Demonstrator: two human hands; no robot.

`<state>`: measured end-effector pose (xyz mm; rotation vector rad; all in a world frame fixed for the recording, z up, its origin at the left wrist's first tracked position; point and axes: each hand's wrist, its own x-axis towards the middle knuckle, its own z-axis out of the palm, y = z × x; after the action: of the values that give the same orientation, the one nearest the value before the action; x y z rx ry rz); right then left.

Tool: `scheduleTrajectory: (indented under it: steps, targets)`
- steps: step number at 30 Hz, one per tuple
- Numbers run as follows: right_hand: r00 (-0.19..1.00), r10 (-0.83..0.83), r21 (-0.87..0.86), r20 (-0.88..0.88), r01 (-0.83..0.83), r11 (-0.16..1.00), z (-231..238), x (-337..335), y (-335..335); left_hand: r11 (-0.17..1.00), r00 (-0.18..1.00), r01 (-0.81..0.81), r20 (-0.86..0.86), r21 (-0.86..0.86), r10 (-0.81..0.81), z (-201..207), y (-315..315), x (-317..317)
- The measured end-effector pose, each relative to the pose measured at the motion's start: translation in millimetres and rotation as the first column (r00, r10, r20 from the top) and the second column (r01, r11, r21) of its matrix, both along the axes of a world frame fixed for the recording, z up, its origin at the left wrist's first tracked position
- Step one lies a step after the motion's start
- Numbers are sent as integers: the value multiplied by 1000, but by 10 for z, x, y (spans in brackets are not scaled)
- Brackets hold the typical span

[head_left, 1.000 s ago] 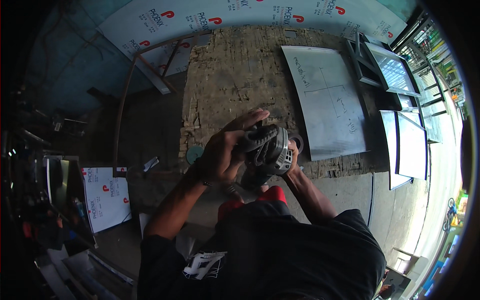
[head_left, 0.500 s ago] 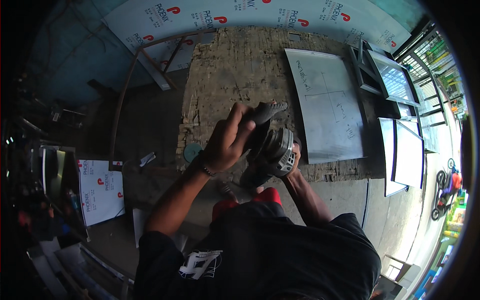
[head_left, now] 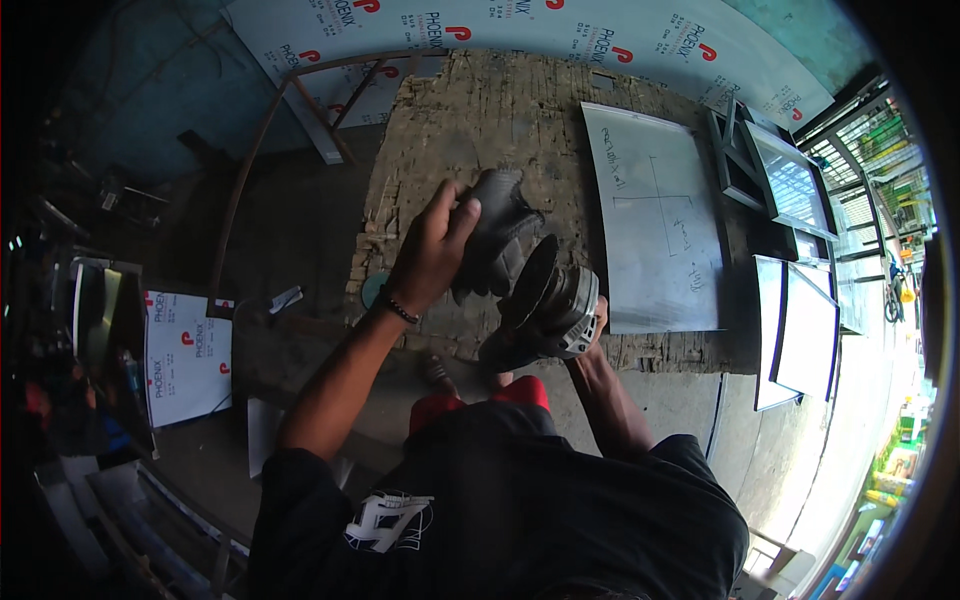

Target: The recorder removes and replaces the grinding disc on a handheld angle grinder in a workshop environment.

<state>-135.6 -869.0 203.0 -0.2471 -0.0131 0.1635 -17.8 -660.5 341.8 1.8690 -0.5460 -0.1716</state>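
My left hand (head_left: pixel 428 258) is closed on a dark grey work glove (head_left: pixel 496 215), its thumb over the near edge. The glove hangs crumpled above the worn wooden tabletop (head_left: pixel 470 115), with finger-like ends drooping down. Just right of it is an angle grinder (head_left: pixel 572 305), held up in front of my body by my right hand (head_left: pixel 599 325). My right fingers are wrapped round the grinder's far side and partly hidden by its grey housing. The grinder's dark disc (head_left: pixel 535 280) faces the glove.
A metal sheet (head_left: pixel 650 270) with marker lines lies on the table's right half. A round green disc (head_left: pixel 374 289) sits at the left edge. Metal-framed panels (head_left: pixel 790 175) stand to the right. A thin rusty frame (head_left: pixel 240 190) is on the left, and film-covered sheets (head_left: pixel 500 30) lie beyond.
My left hand has moved left and away from the grinder with the glove, uncovering the disc. My right hand holds the grinder in nearly the same place.
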Motion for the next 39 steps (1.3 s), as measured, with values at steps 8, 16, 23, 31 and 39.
scheduleTrajectory:
  steps: [8, 16, 23, 31, 39]
  targets:
    - [995, 2, -50, -98, -7, 999, 165, 34, 90, 978, 975, 98, 214, -186, -57, -61, -156, -239]
    - [995, 92, -129, -33, -96, 987, 95, 182, 43, 927, 999, 0, 40, -376, 16, -155, -175, -197]
    - [993, 81, -366, -91, -109, 924, 329, 115, 140, 969, 965, 170, -169, -179, -200, -204, 4, 70]
    - [990, 143, -154, -16, -144, 978, -1, 167, 0, 906, 974, -212, 2, -366, 228, -11, 29, -125]
    - [996, 65, -415, -59, -83, 906, 222, 83, 135, 982, 998, 59, -2, -177, -61, 121, -4, -124]
